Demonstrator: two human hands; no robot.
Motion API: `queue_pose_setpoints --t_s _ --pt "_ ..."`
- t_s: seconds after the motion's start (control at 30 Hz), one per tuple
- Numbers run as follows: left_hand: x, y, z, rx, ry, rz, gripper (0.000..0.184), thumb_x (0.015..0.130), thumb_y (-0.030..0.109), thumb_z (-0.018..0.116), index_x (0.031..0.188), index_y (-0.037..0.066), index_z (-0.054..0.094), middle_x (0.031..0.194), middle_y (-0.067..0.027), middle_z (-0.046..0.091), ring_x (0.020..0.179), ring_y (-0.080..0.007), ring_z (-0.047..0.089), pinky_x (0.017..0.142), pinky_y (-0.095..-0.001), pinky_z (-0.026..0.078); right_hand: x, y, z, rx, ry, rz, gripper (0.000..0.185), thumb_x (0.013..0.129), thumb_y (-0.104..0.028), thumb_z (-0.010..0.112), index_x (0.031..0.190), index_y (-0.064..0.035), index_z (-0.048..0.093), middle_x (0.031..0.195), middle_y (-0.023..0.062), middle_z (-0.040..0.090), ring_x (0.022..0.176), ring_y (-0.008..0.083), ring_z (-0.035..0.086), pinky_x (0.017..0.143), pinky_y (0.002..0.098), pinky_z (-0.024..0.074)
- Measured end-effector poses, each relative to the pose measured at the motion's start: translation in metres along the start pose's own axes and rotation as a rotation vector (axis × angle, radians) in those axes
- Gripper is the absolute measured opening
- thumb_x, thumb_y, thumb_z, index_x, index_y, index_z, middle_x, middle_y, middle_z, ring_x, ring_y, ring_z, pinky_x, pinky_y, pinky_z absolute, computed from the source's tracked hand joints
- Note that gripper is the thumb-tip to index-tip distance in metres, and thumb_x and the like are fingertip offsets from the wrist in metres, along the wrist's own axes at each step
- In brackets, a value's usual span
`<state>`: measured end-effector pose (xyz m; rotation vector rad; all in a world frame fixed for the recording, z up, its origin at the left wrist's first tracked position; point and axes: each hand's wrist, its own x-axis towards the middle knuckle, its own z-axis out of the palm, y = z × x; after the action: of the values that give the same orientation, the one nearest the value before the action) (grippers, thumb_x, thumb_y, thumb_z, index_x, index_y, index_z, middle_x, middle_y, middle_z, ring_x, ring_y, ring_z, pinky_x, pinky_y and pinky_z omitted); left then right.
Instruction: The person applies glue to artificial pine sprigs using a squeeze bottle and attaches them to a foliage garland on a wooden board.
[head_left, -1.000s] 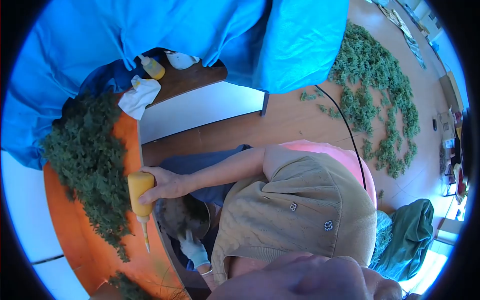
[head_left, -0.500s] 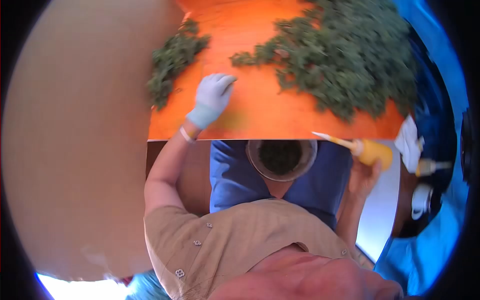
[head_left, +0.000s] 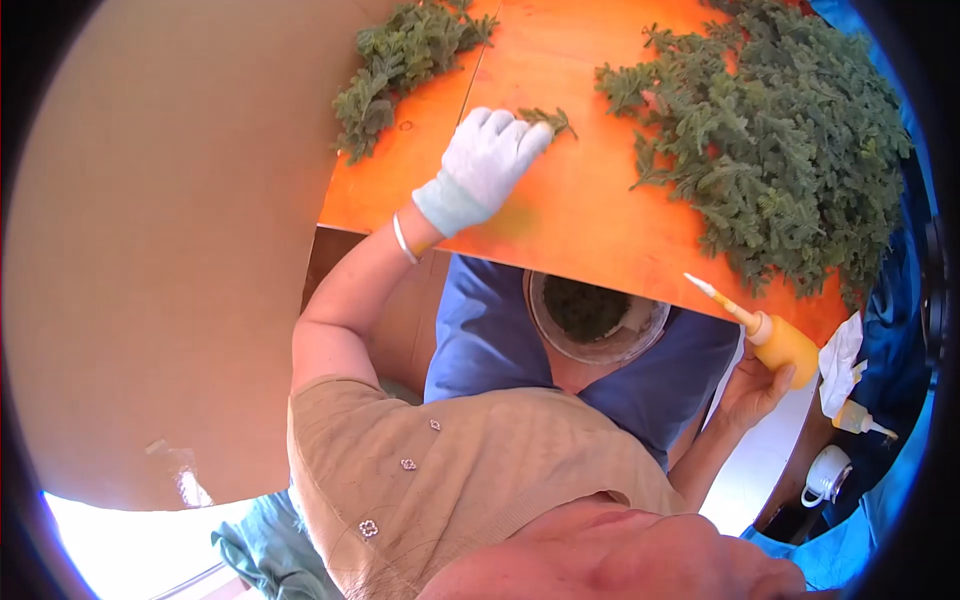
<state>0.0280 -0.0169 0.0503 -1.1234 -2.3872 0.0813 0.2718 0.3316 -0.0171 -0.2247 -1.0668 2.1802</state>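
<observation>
My left hand, in a white glove with a pale green cuff, is closed over the orange table. A small green sprig sticks out at its thumb and fingertips. Off the table's front edge, my bare right hand is wrapped round a yellow squeeze bottle. The bottle's long white-tipped nozzle points up and left, over the table's edge. A large heap of green sprigs covers the right of the table, and a smaller pile lies at the far left.
Between my knees sits a round tub with dark green bits inside. To the right are a crumpled white tissue, a second small nozzle bottle and a white cup. A big tan panel stands along the left.
The view has turned, so the table and piles appear tilted. A sprig now shows at my left fingertips, where none could be made out before. My right hand still holds the bottle.
</observation>
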Motion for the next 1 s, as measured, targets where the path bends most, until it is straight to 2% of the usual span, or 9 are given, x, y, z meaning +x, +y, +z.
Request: queue_pose_setpoints --t_s 0.1,0.2,0.27,0.37,0.47,0.67,0.83,0.93,1.0 --pt "-0.037 0.016 -0.003 -0.186 -0.107 0.114 0.027 0.07 0.011 0.06 0.097 0.009 0.059 0.099 -0.0086 0.059 0.097 -0.0278 0.057 0.084 -0.0393 0.046 0.0 0.004 0.003 -0.008 -0.001 0.028 0.054 0.093 -0.032 0.056 0.131 0.0025 0.041 0.129 0.0229 0.051 0.119 0.0374 0.053 0.102 0.048 0.0454" --pt "-0.061 0.041 -0.003 -0.526 -0.013 0.1 0.025 0.071 0.009 0.06 0.097 0.009 0.06 0.105 -0.0092 0.059 0.104 -0.0292 0.055 0.089 -0.041 0.045 0.003 0.011 0.009 -0.012 -0.019 0.025 0.054 0.092 -0.032 0.057 0.131 0.0024 0.043 0.127 0.0218 0.053 0.119 0.0375 0.053 0.102 0.0494 0.0446" --pt "-0.068 0.057 -0.01 -0.523 -0.027 0.039 0.026 0.071 0.005 0.059 0.098 0.007 0.06 0.114 -0.0141 0.056 0.111 -0.0341 0.053 0.095 -0.043 0.043 0.001 0.012 0.01 -0.026 -0.061 0.034 0.053 0.092 -0.032 0.058 0.13 0.0021 0.044 0.127 0.0208 0.054 0.118 0.037 0.054 0.102 0.0496 0.0446" --pt "-0.075 0.067 -0.005 -0.544 -0.058 -0.055 0.035 0.072 0.001 0.06 0.107 0.005 0.06 0.122 -0.0199 0.053 0.117 -0.0397 0.049 0.097 -0.045 0.043 -0.001 0.016 0.021 -0.129 -0.076 0.031 0.054 0.09 -0.034 0.06 0.132 -0.0035 0.046 0.128 0.0115 0.054 0.118 0.028 0.054 0.098 0.0463 0.0462" --pt "-0.071 0.072 -0.014 -0.634 0.112 -0.123 0.042 0.072 0.001 0.064 0.113 0.005 0.06 0.123 -0.0204 0.053 0.116 -0.04 0.051 0.095 -0.0446 0.044 0.001 0.018 0.021 -0.139 -0.124 0.046 0.056 0.089 -0.034 0.061 0.133 -0.0041 0.044 0.13 0.0098 0.052 0.12 0.0261 0.052 0.097 0.0455 0.0459" --pt "-0.1 0.055 -0.012 -0.456 0.341 -0.221 0.04 0.072 0.002 0.068 0.111 0.004 0.062 0.121 -0.0202 0.056 0.11 -0.0389 0.055 0.09 -0.0459 0.046 0.002 0.014 0.025 -0.174 -0.13 0.042 0.058 0.089 -0.034 0.062 0.134 -0.0038 0.044 0.13 0.0094 0.052 0.121 0.0248 0.051 0.102 0.0442 0.041" --pt "-0.065 0.011 -0.008 -0.313 0.327 -0.299 0.031 0.075 0.005 0.065 0.106 0.005 0.063 0.107 -0.017 0.061 0.103 -0.0372 0.057 0.09 -0.042 0.045 0.004 0.016 0.029 -0.152 -0.095 0.016 0.055 0.089 -0.034 0.062 0.13 -0.0003 0.046 0.127 0.0153 0.055 0.119 0.0313 0.054 0.101 0.049 0.0435" --pt "-0.058 -0.002 0.006 -0.61 -0.025 -0.22 0.024 0.077 0.008 0.064 0.1 0.006 0.063 0.097 -0.0131 0.064 0.098 -0.0329 0.058 0.085 -0.0428 0.046 0.003 0.017 0.028 -0.136 -0.106 0.021 0.056 0.089 -0.034 0.062 0.131 -0.001 0.046 0.128 0.0143 0.055 0.12 0.031 0.053 0.101 0.0488 0.0434" --pt "-0.057 0.023 0.003 -0.486 -0.117 -0.342 0.017 0.079 0.012 0.065 0.095 0.007 0.063 0.084 -0.0109 0.064 0.081 -0.0304 0.061 0.071 -0.0396 0.048 0.002 0.018 0.028 -0.131 -0.116 0.014 0.056 0.089 -0.034 0.062 0.131 -0.0013 0.045 0.129 0.0137 0.054 0.121 0.0309 0.053 0.102 0.0486 0.0432"
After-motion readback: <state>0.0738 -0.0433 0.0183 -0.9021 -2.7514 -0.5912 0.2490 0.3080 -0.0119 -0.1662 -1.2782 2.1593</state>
